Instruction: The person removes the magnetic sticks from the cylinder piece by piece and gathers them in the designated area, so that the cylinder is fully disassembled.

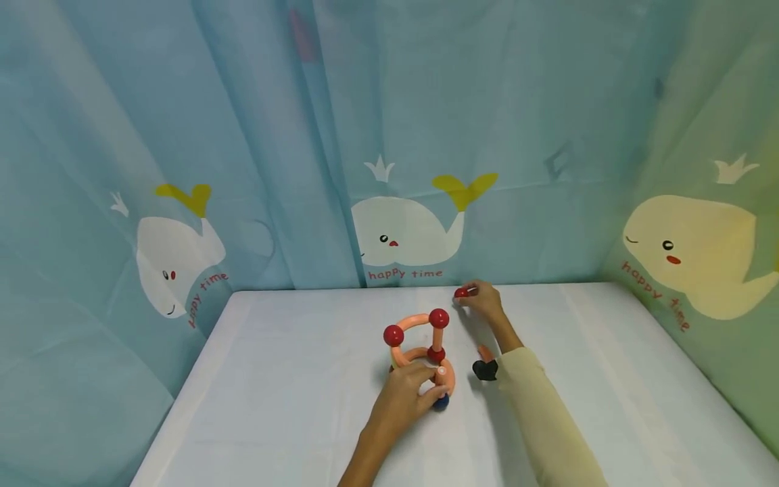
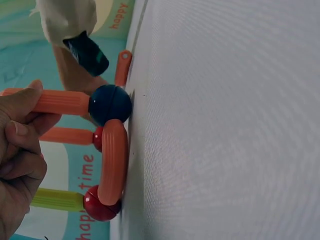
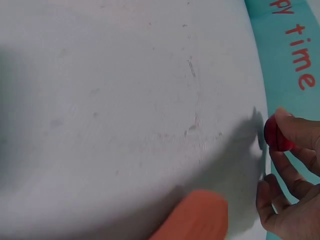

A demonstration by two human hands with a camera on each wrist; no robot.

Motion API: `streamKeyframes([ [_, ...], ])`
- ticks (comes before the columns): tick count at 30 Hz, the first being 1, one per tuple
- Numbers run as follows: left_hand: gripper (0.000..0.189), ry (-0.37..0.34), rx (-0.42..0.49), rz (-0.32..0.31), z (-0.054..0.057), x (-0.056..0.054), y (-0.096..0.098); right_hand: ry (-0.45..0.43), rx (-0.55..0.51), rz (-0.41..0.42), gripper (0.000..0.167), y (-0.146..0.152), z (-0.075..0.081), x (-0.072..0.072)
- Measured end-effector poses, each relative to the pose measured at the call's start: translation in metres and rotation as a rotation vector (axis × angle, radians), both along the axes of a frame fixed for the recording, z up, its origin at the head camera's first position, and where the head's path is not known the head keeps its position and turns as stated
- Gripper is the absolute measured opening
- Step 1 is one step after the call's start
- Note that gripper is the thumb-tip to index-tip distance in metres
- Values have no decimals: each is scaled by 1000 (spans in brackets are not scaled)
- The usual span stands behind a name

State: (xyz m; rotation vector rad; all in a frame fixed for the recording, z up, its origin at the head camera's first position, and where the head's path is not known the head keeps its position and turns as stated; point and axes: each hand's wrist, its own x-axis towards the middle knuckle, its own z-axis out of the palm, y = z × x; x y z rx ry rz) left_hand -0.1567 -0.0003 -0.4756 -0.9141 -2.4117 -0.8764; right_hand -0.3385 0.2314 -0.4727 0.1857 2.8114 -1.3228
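My left hand (image 1: 402, 396) pinches an upright orange rod (image 2: 65, 102) that is joined to a blue ball (image 2: 111, 105) low by the table. That rod belongs to a frame of orange rods and red balls (image 1: 439, 318), with a curved orange rod (image 2: 115, 162) and a yellow-green rod (image 2: 57, 199) showing in the left wrist view. Toward the table's back edge, my right hand (image 1: 485, 301) holds a single red ball (image 3: 276, 134) between thumb and fingers. My left hand covers part of the frame in the head view.
A loose orange rod (image 1: 485, 352) lies beside the right forearm, right of the frame. The white table (image 1: 274, 392) ends at a blue curtain (image 1: 292, 135) printed with whales. A dark object (image 1: 485, 370) sits at the right cuff.
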Motion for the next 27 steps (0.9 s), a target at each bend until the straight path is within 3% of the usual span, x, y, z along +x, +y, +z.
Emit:
streamKeyframes([
  [7, 18, -5, 12, -12, -2, 0, 0, 41, 39, -1, 42, -4, -12, -21],
  [16, 18, -27, -4, -4, -1, 1, 0, -57, 70, -23, 47, -17, -3, -16],
  [27, 19, 2, 5, -3, 0, 2, 0, -32, 90, -38, 45, -20, -5, -16],
])
